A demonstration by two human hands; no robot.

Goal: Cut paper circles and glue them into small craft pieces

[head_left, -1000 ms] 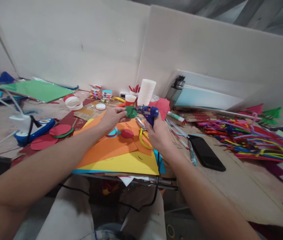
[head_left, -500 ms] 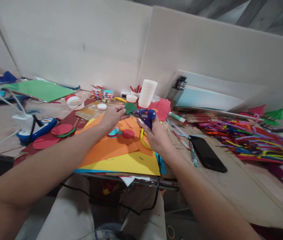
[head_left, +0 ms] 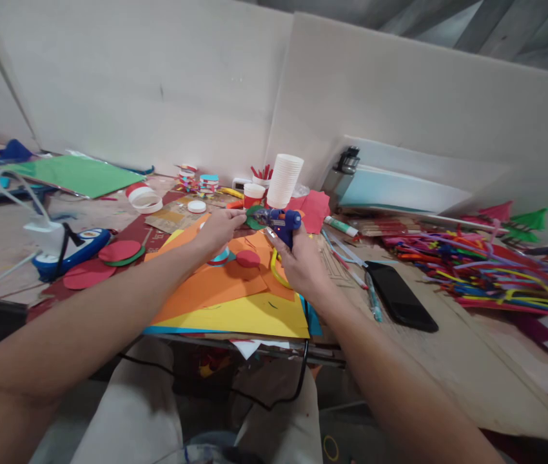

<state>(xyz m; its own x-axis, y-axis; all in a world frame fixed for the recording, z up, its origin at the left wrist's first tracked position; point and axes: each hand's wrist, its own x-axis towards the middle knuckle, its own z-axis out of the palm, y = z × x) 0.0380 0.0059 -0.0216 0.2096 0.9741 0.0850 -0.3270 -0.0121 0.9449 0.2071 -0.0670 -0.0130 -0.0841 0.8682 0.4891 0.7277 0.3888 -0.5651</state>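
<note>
My right hand [head_left: 302,251] is wrapped round the grip of a blue glue gun [head_left: 284,222], its nozzle pointing left. A green paper circle [head_left: 253,223] is pinched in the fingers of my left hand [head_left: 224,231], with the nozzle against or just in front of it; I cannot tell which. Below lie orange paper [head_left: 206,290] and yellow paper [head_left: 254,316], stacked. On the orange sheet are a small red paper circle [head_left: 247,259] and a blue-topped ring [head_left: 218,258], partly hidden by my left hand. A bent yellow strip [head_left: 278,270] lies beneath my right hand.
Behind my hands stand stacked white paper cups [head_left: 285,180] and a red-and-white cup [head_left: 253,195]. To the right are a black phone [head_left: 402,296], a glue stick [head_left: 342,227] and many coloured pipe cleaners [head_left: 501,277]. A blue power strip [head_left: 73,254] and red paper circles [head_left: 89,274] lie left.
The green circle has tilted and dropped slightly, uncovering more of the red-and-white cup behind. My left hand has shifted a little; the glue gun stays almost where it was.
</note>
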